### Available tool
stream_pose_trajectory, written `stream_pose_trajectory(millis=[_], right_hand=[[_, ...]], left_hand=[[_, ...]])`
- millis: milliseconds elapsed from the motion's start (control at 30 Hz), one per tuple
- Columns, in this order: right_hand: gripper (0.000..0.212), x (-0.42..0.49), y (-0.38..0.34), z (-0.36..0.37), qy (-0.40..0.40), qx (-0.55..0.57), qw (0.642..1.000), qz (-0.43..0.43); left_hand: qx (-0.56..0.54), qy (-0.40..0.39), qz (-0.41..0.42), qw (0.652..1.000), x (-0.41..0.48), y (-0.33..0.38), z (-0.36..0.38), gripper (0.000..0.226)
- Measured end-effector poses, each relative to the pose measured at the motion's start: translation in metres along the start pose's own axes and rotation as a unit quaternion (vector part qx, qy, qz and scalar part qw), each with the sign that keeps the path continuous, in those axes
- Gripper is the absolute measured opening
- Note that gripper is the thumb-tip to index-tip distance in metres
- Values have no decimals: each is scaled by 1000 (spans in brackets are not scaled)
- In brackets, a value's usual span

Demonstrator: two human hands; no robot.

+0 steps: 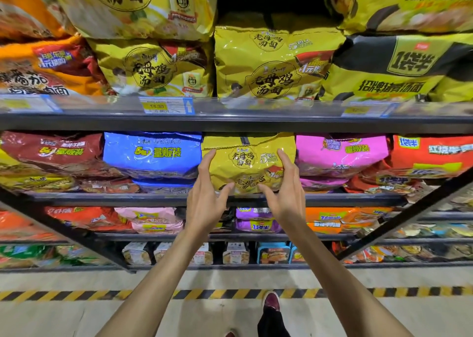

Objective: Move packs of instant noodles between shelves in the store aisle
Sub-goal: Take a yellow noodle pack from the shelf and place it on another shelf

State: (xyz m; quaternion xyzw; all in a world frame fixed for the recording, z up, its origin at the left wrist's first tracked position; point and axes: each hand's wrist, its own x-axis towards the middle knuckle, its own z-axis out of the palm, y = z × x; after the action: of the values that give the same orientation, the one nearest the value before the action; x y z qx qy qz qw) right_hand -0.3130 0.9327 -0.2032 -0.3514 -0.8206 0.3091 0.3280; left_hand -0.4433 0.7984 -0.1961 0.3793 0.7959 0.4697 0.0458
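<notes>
Dark metal shelving fills the head view, tier upon tier of bright noodle packs above a pale floor [76,316] crossed by a yellow-and-black hazard stripe [143,294]. On the second shelf [102,198] from the top, a yellow five-pack of instant noodles [247,161] sits in a slot between a blue pack [152,153] and a pink pack [340,155], its front edge at the shelf lip. The left hand [207,196] and the right hand [284,191] bracket this yellow pack from either side, fingers spread wide, thumbs against its lower front and fingertips on its upper corners; neither has closed around it, so whether it is being pulled out or settled in cannot be told. Taking it from both sides makes sense, since the bag is broad, soft and slippery. Matching yellow packs [268,65] stand on the top shelf [230,121], behind a price tag [166,105], which looks like the other end of the move.
</notes>
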Motion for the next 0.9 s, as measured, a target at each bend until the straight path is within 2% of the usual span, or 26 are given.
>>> stream_pose_trajectory(millis=[167, 400, 700, 900], right_hand=[[92, -21, 1, -10, -3, -25, 999, -26], [94, -46, -10, -37, -41, -33, 998, -20], [100, -77, -25, -71, -39, -46, 998, -33], [107, -91, -42, -92, -18, -109, 992, -57]], left_hand=[[28, 1, -35, 999, -15, 4, -13, 84], [34, 11, -29, 999, -48, 14, -25, 79], [-5, 3, 13, 1000, -77, 35, -39, 81], [-69, 14, 22, 997, -88, 54, -46, 89]])
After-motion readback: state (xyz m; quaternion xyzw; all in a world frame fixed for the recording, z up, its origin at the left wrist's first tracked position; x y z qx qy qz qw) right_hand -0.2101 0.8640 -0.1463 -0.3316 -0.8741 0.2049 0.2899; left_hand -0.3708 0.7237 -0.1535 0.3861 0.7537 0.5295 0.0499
